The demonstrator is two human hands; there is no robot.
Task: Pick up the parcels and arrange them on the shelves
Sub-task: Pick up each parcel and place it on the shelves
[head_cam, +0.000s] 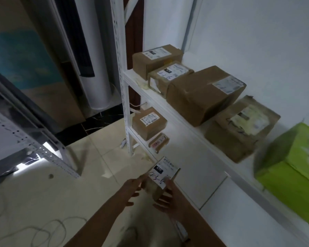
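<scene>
A small brown parcel (163, 175) with a white label marked by hand sits between both my hands, low in the middle of the view, in front of the white shelf unit (191, 127). My left hand (132, 190) holds its left side and my right hand (169, 196) grips its right side, fingers curled under it. On the upper shelf stand several brown cardboard parcels (202, 95) and a green box (296, 172). On the lower shelf, two small brown parcels (149, 123) lie at the left end.
A second white metal rack (34, 145) stands at the left. A tall white column-shaped appliance (95, 68) stands behind the shelf post. Thin cable loops (48, 230) lie on the tiled floor at the lower left.
</scene>
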